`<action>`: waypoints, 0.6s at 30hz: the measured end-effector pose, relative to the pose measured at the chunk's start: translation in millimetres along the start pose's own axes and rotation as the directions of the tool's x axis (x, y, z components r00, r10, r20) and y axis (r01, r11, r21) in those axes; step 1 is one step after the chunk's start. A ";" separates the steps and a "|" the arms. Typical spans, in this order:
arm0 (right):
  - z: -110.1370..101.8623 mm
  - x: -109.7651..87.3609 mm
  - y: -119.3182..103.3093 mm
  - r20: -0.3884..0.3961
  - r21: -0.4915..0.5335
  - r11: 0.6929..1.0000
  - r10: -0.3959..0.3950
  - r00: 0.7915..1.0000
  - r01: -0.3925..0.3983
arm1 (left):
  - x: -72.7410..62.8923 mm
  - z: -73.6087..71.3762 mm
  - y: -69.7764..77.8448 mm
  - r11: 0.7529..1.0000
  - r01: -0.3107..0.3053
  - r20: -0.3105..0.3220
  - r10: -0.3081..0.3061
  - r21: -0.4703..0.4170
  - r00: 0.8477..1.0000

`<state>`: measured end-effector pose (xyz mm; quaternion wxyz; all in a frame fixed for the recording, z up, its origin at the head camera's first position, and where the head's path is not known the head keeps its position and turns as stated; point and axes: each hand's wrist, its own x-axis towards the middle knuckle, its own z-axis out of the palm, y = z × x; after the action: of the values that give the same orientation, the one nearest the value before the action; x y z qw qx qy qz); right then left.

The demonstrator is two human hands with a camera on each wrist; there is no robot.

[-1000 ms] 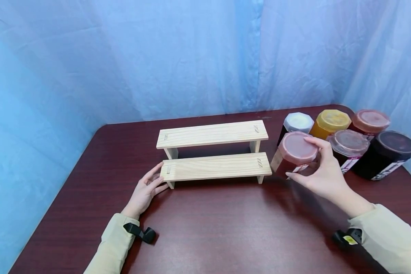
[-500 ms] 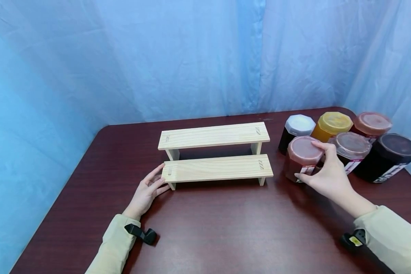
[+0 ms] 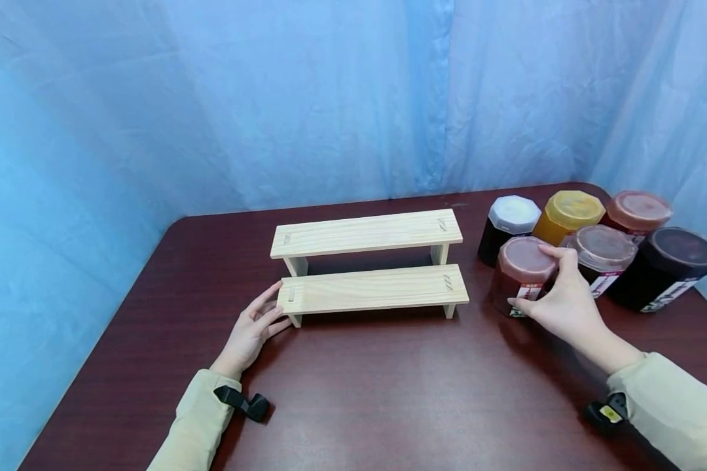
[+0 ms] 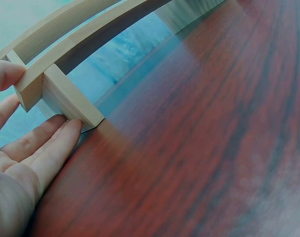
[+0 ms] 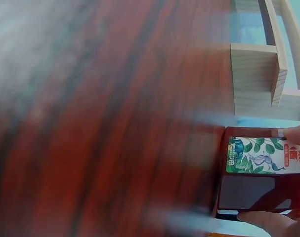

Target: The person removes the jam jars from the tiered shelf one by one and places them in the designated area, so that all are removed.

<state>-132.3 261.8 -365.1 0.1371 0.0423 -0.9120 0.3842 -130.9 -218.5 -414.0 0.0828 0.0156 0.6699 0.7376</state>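
In the head view my right hand [image 3: 565, 301] grips a red-brown octagonal jar [image 3: 527, 261] with a pinkish lid, thumb and fingers on opposite sides. The jar is upright at the table, right of a two-step wooden display shelf [image 3: 371, 289]. Its printed label [image 5: 258, 155] shows in the right wrist view. My left hand [image 3: 250, 333] holds the left end of the lower step. In the left wrist view, the thumb [image 4: 9, 75] is at the board's corner and other fingertips touch the shelf leg [image 4: 73, 98].
Behind and right of the held jar stand a white-lidded dark jar [image 3: 512, 216], a yellow jar [image 3: 571, 212], another red jar [image 3: 639, 209], a dark jar with a clear pinkish lid [image 3: 603, 248] and a black-lidded jar [image 3: 680, 252]. Blue curtains [image 3: 306, 98] hang behind the table [image 3: 383, 392].
My right hand has moved right and down with the red-brown jar, away from the shelf and onto the table. My left hand stays at the shelf's end.
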 end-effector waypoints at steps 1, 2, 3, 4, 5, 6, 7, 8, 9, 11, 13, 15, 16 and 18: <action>-0.1 0.2 0.4 0.000 -0.001 1.000 -0.004 1.000 0.004 | 0.1 0.0 -0.1 1.000 -0.002 0.000 0.002 -0.001 1.000; -0.6 0.0 0.6 0.000 -0.003 1.000 -0.006 1.000 0.006 | 0.2 0.0 -0.3 1.000 -0.002 0.000 0.002 -0.001 1.000; -0.8 -0.2 1.2 0.001 -0.007 1.000 -0.007 1.000 0.007 | 0.3 -0.1 -0.4 1.000 -0.003 0.000 0.003 -0.001 1.000; -1.2 -0.5 1.7 0.001 -0.010 1.000 -0.006 1.000 0.006 | 0.4 -0.2 -0.5 1.000 -0.004 -0.001 0.004 -0.001 1.000; -1.6 -0.8 2.1 0.000 -0.016 1.000 -0.005 1.000 0.005 | 0.5 -0.2 -0.6 1.000 -0.004 0.000 0.004 -0.001 1.000; -2.2 -1.1 2.3 -0.001 -0.023 1.000 -0.006 1.000 0.006 | 0.5 -0.3 -0.7 1.000 -0.003 0.002 0.003 0.000 1.000; -2.5 -1.0 2.8 0.002 -0.029 1.000 -0.008 1.000 0.008 | 0.6 -0.5 -0.9 1.000 -0.003 0.003 0.003 0.001 1.000; -3.3 -1.0 2.6 0.006 -0.038 0.999 -0.012 1.000 0.013 | 0.6 -0.6 -1.1 1.000 -0.004 0.004 0.004 0.000 1.000; -3.9 -0.6 2.5 0.006 -0.049 0.999 -0.020 1.000 0.020 | 0.6 -0.8 -1.2 1.000 -0.004 0.004 0.004 -0.002 1.000; -5.9 0.0 1.9 0.018 -0.071 0.997 -0.035 0.999 0.036 | 0.6 -1.0 -1.5 1.000 -0.008 0.004 0.008 -0.003 1.000; -8.1 0.2 1.6 0.032 -0.097 0.994 -0.048 0.998 0.051 | 0.4 -1.2 -1.7 1.000 -0.015 0.006 0.015 -0.006 1.000; -10.6 -0.5 1.2 0.034 -0.142 0.987 -0.065 0.997 0.069 | 0.4 -1.3 -1.9 1.000 -0.023 0.010 0.023 -0.007 1.000; -11.7 -1.1 1.4 0.034 -0.166 0.983 -0.076 0.997 0.080 | 0.4 -1.4 -2.0 1.000 -0.027 0.013 0.027 -0.008 1.000; -13.6 -1.8 1.7 0.028 -0.220 0.971 -0.092 0.995 0.096 | 0.6 -1.5 -2.2 0.999 -0.032 0.018 0.032 -0.010 0.999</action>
<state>-127.9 272.6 -357.7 0.1511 0.0733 -0.9472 0.2732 -131.4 -219.7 -416.4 0.0770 0.0326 0.6651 0.7421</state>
